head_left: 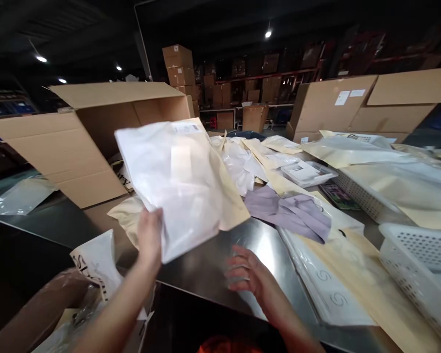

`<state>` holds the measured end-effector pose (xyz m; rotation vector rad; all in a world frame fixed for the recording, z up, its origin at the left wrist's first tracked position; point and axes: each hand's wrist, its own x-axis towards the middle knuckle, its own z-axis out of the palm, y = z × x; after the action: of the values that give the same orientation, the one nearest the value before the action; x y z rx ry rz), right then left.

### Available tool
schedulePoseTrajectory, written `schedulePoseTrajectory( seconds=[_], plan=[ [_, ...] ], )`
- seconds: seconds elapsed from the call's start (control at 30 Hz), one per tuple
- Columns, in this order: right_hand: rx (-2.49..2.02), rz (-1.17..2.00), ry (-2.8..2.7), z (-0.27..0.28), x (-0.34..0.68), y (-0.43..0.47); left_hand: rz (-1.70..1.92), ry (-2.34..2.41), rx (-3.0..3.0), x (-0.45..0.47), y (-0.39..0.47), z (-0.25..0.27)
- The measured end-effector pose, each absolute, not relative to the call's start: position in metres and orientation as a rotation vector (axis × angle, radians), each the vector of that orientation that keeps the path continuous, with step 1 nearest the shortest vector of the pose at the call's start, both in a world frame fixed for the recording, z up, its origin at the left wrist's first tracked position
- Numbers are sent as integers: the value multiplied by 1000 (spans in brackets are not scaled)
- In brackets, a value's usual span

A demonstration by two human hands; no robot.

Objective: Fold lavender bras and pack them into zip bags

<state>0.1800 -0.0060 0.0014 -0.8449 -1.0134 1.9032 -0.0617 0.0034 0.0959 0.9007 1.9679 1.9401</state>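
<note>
A white plastic mailing bag (191,201) with a label along its top edge is held up over the table by my left hand (150,230), which grips its lower left edge. Behind its right side shows a cream paper or plastic sheet (230,196); whether the hand holds that too, I cannot tell. My right hand (246,269) hovers above the shiny metal table (206,269), fingers apart and nothing in them. To its right lie a mauve cloth garment (290,208) and a stack of clear-and-white bags (338,289).
An open cardboard box (66,152) lies on its side at the left. Piled cream and clear bags (238,166) cover the table's far side. White perforated baskets (407,274) stand at the right, with another large carton (330,108) behind. A bin with wrapping (47,304) sits lower left.
</note>
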Motion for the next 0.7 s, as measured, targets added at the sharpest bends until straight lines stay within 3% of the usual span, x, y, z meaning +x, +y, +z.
schedulePoseTrajectory(
  seconds=[0.1, 0.23, 0.47, 0.7],
  plan=[
    [-849, 1994, -763, -17, 174, -29, 1813, 1544, 646, 10, -31, 19],
    [-1064, 1766, -453, -34, 195, -37, 1314, 1275, 236, 62, -77, -41],
    [-1253, 1756, -656, -37, 243, -53, 849, 1110, 264, 72, -68, -45],
    [-1228, 1758, -751, -44, 257, -55, 831, 1156, 417, 96, -67, -55]
  ],
)
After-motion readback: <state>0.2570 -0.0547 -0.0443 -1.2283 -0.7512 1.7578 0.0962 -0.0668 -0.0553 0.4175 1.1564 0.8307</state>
